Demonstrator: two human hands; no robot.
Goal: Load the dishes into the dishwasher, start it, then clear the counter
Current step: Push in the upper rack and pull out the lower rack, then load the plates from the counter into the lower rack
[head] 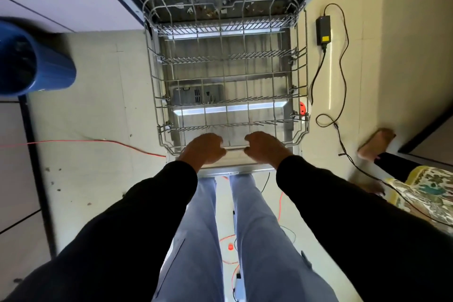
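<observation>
Gripping the front rail of the wire rack with left hand and right hand, both curled over it, side by side. Reaching away ahead of both hands over the open dishwasher door, bare of dishes. Probably light, stiff, free-rolling; safest held at that front rail with 2 hands, evenly.
</observation>
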